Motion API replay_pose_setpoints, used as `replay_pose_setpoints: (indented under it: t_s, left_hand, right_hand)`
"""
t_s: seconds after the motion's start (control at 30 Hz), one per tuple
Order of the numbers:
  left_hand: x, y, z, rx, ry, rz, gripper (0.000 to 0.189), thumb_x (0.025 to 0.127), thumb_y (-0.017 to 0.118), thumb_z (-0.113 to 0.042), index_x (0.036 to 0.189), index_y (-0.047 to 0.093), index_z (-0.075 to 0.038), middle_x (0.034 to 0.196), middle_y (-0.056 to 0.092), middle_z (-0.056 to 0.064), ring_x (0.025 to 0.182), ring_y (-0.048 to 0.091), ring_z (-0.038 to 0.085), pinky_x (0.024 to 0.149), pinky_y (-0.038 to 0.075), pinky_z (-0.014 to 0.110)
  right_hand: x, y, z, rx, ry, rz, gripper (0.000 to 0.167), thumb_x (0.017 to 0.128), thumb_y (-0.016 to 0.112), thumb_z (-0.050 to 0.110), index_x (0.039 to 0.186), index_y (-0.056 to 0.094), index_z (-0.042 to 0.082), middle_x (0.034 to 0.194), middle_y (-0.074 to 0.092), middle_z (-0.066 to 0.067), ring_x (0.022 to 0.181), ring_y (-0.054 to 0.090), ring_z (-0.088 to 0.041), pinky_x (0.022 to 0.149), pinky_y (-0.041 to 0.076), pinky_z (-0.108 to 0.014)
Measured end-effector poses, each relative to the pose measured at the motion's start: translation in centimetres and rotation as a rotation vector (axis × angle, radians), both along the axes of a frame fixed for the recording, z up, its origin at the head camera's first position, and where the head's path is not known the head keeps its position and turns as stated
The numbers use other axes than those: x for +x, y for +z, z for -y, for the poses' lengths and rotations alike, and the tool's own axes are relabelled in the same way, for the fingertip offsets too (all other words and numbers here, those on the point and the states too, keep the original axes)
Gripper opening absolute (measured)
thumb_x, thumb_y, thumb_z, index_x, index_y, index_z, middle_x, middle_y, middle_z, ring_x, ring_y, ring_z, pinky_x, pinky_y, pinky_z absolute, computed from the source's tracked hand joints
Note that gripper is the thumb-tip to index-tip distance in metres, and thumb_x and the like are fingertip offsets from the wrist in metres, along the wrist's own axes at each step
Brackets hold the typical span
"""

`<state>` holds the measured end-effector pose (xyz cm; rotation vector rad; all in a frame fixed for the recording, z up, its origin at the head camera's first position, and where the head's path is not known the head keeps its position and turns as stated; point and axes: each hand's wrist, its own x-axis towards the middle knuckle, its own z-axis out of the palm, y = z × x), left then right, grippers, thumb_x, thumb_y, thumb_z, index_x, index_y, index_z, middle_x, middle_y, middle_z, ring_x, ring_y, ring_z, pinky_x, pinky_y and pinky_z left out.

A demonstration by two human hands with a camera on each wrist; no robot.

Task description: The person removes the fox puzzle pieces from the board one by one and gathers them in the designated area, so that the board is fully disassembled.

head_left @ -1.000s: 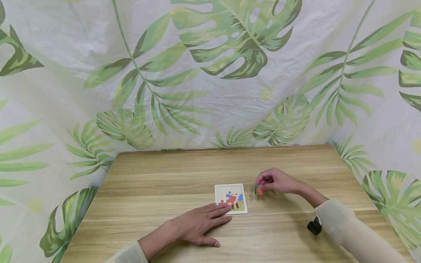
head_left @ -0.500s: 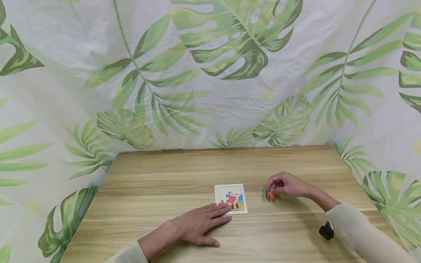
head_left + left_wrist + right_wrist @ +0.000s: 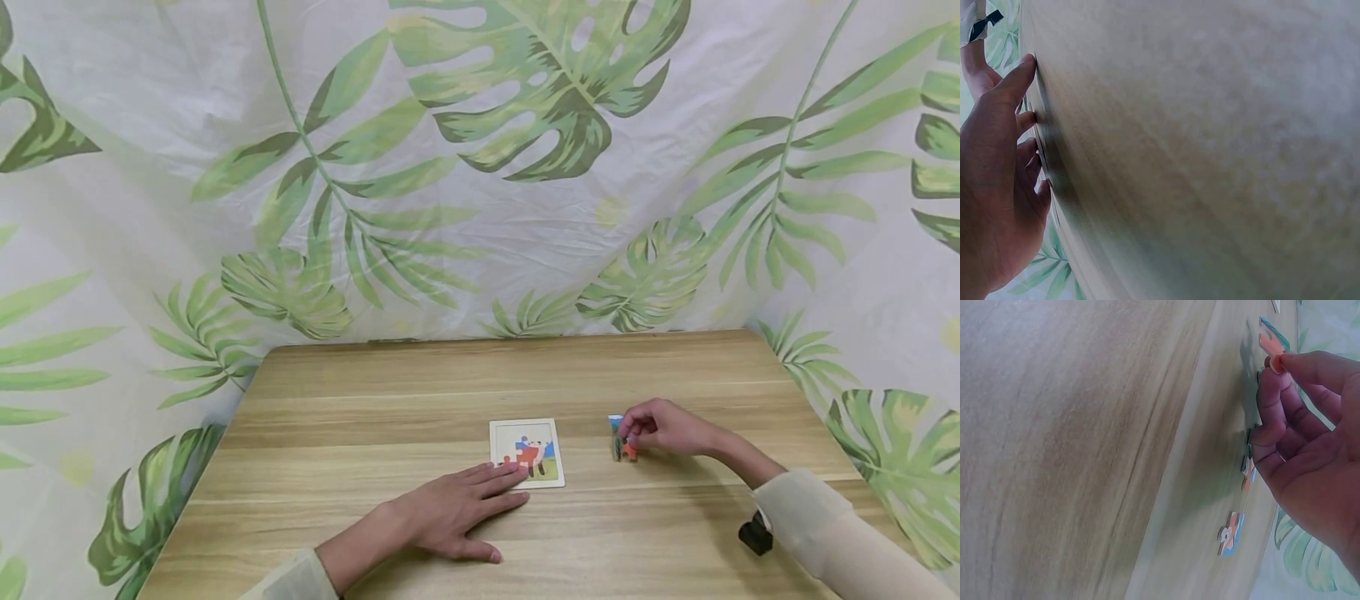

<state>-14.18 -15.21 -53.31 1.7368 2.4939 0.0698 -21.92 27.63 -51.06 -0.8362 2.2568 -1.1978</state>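
My left hand (image 3: 461,508) lies flat with its fingers spread, fingertips over the lower left part of a small white-framed puzzle board (image 3: 558,467). The board bears a partly filled animal picture in red, blue and yellow-green; my fingers hide its lower left corner. In the left wrist view that hand (image 3: 1007,156) stretches along the tabletop. To the board's right, my right hand (image 3: 663,427) pinches an orange jigsaw piece (image 3: 629,451) between thumb and fingertips. A blue-and-green jigsaw piece (image 3: 617,437) shows right beside it. The right wrist view shows the orange piece (image 3: 1270,345) held tilted, close over the table.
The right wrist view shows more jigsaw pieces lying on the table near my right hand, one orange, white and blue piece (image 3: 1230,534) and another piece (image 3: 1248,472). The wooden tabletop (image 3: 375,400) ends at a leaf-patterned cloth (image 3: 480,208). A black wrist camera (image 3: 756,536) hangs under my right sleeve.
My right hand has moved right and slightly toward me with the orange piece, away from the board. The piece's angle has turned a little. My left hand and the board have stayed still.
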Motion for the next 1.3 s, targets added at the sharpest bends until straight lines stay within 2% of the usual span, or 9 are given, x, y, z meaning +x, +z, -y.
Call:
replay_pose_setpoints:
  t_s: [0.3, 0.93, 1.3]
  left_hand:
    - [0.08, 0.08, -0.11, -0.005, 0.005, 0.017, 0.082, 0.106, 0.043, -0.068, 0.169, 0.029, -0.018, 0.177, 0.019, 0.009, 0.163, 0.02, 0.024, 0.13, 0.026, 0.041]
    - [0.03, -0.07, -0.08, 0.009, -0.001, -0.003, 0.081, 0.106, 0.044, -0.068, 0.168, 0.032, -0.016, 0.177, 0.021, 0.01, 0.162, 0.022, 0.025, 0.13, 0.027, 0.042]
    - [0.06, 0.1, -0.14, 0.002, -0.002, -0.019, 0.081, 0.106, 0.046, -0.067, 0.168, 0.033, -0.016, 0.176, 0.022, 0.01, 0.162, 0.023, 0.025, 0.129, 0.027, 0.041]
  right_hand:
    - [0.44, 0.09, -0.14, 0.021, 0.003, -0.003, 0.011, 0.098, 0.067, -0.006, 0.105, 0.074, -0.001, 0.093, 0.072, -0.008, 0.081, 0.059, -0.007, 0.07, 0.051, -0.019]
    - [0.61, -0.21, 0.02, 0.071, -0.008, -0.124, 0.012, 0.093, 0.071, -0.008, 0.098, 0.075, 0.002, 0.089, 0.071, -0.001, 0.079, 0.061, -0.004, 0.07, 0.055, -0.022]
    - [0.64, -0.2, -0.04, 0.085, -0.009, -0.148, 0.012, 0.094, 0.073, -0.004, 0.098, 0.076, 0.006, 0.089, 0.072, 0.0, 0.079, 0.06, -0.005, 0.069, 0.053, -0.021]
